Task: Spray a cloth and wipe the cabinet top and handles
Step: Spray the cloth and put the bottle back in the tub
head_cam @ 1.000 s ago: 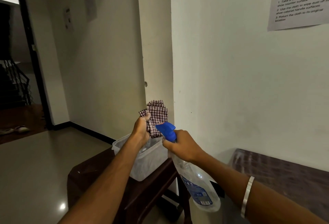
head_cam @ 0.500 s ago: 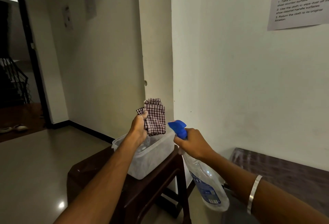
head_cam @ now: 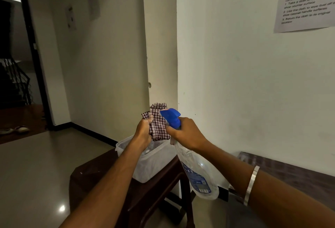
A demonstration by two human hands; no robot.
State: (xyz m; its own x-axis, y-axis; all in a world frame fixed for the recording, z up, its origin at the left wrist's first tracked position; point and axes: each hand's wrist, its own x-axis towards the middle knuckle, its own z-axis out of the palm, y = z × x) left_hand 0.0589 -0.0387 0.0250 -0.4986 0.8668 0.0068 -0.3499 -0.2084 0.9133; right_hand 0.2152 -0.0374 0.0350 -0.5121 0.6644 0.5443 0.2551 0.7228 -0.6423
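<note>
My left hand [head_cam: 144, 130] grips a folded red-and-white checked cloth [head_cam: 158, 126] and holds it upright above a plastic tub. My right hand [head_cam: 186, 133] is wrapped around the neck of a clear spray bottle [head_cam: 197, 175]. The bottle's blue trigger head [head_cam: 171, 117] sits right against the cloth, nozzle pointing at it. The dark cabinet top [head_cam: 290, 171] shows at the lower right, along the wall, partly hidden by my right forearm.
A translucent plastic tub [head_cam: 154, 162] stands on a dark wooden stool [head_cam: 101, 178] below my hands. A white wall corner rises just behind the cloth. A printed instruction sheet [head_cam: 306, 5] hangs on the wall at upper right. Tiled floor stretches left toward a dark doorway [head_cam: 12, 64].
My right hand has brought the spray bottle back left, so the blue head is against the cloth again. My left hand holds the cloth in about the same place.
</note>
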